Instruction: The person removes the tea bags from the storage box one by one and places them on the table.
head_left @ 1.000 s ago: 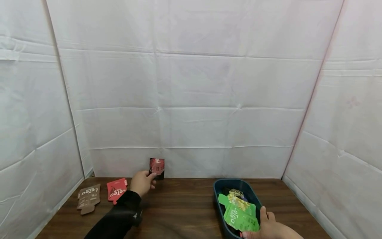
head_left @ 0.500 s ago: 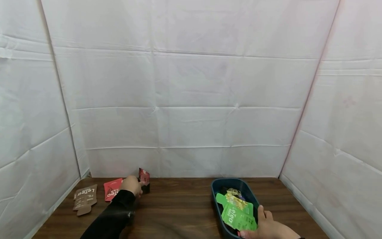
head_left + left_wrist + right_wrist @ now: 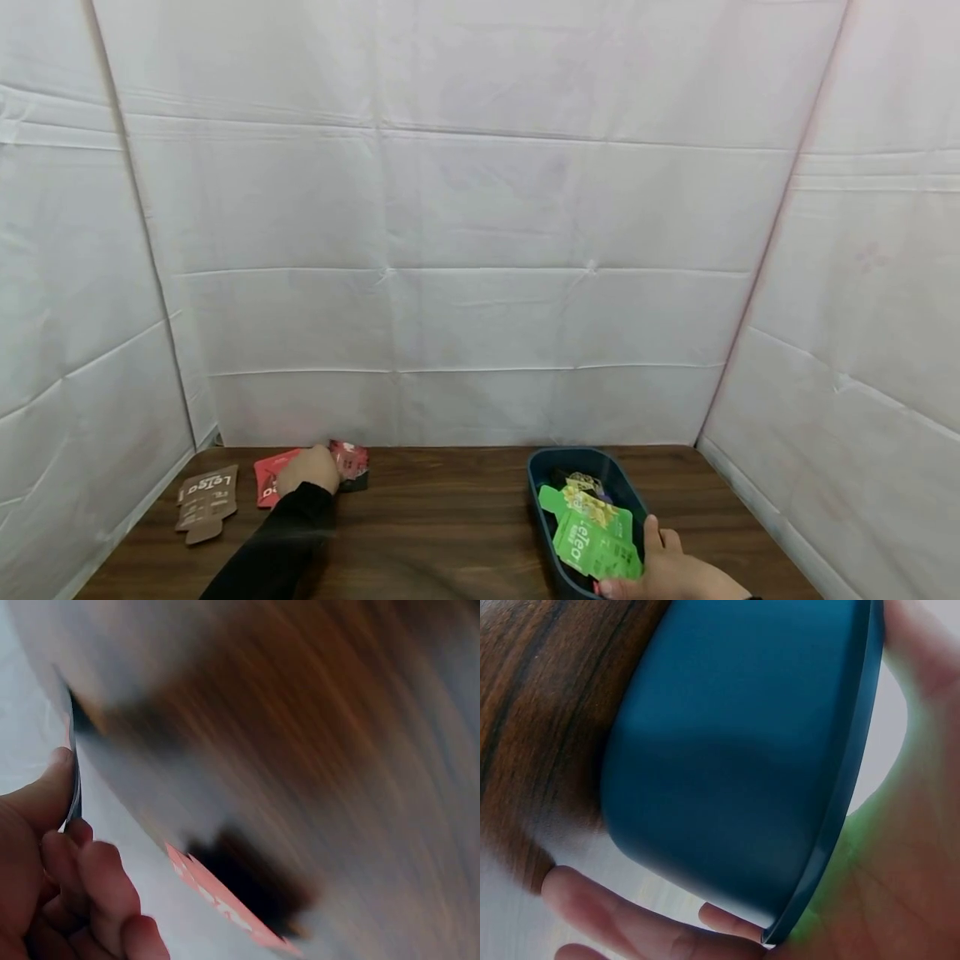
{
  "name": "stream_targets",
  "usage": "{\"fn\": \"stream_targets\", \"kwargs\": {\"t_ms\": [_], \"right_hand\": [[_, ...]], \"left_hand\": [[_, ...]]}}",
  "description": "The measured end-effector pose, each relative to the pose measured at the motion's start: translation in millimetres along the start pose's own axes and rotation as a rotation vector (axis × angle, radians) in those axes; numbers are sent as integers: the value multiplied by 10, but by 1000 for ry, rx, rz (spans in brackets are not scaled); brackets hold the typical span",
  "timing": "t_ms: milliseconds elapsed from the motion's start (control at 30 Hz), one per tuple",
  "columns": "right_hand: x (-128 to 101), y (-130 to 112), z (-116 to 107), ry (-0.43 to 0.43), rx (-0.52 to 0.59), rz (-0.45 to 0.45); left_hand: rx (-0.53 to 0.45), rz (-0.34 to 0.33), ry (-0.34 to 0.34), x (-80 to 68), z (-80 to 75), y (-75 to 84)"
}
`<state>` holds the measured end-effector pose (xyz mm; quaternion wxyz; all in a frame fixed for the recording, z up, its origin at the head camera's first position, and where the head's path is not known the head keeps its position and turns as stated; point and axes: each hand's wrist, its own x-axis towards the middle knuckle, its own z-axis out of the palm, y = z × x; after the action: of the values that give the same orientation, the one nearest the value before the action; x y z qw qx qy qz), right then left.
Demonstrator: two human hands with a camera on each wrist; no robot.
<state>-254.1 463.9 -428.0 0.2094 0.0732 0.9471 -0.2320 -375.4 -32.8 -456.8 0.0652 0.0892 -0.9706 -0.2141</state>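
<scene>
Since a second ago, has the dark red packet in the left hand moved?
Yes. The dark red packet has come down and left, from upright against the white backdrop to low over the table, beside the red sachet.

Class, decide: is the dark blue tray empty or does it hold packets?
It holds packets: the tray contains a green packet and a yellowish one.

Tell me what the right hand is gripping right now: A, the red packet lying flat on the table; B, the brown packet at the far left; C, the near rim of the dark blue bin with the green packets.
C: the right hand grips the near rim of the dark blue bin, its fingers curled under the bin's wall.
</scene>
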Motion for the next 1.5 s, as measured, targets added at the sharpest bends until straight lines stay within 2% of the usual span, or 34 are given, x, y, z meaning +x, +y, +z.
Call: {"fn": "stream_targets", "kwargs": {"t_ms": [100, 300, 567, 700, 800, 933, 1200, 1300, 1367, 1433, 1500], "right_hand": [[-3, 0, 4, -2, 16, -2], [-22, 14, 14, 4, 6, -54], [-54, 24, -3, 9, 26, -68], [-48, 22, -5, 16, 29, -78], [-43, 23, 0, 11, 43, -68], [-36, 34, 8, 7, 48, -48], [-45, 32, -10, 18, 31, -33], [-46, 25, -14, 15, 39, -28], [-42, 27, -10, 14, 36, -27], [-33, 27, -3, 14, 33, -22], [-25, 22, 2, 13, 33, -15]], "left_hand": [[86, 53, 33, 6, 31, -43], [178, 80, 41, 19, 82, -106], [178, 114, 31, 46, 50, -78], [168, 143, 38, 10, -22, 20], [151, 203, 91, -25, -59, 175], [184, 342, 213, -69, -19, 509], [346, 526, 270, -286, 85, 1310], [374, 645, 331, -387, 114, 1529], [359, 733, 360, -453, 127, 1661], [349, 819, 372, -516, 144, 1782], [356, 896, 347, -574, 161, 1900]]}}
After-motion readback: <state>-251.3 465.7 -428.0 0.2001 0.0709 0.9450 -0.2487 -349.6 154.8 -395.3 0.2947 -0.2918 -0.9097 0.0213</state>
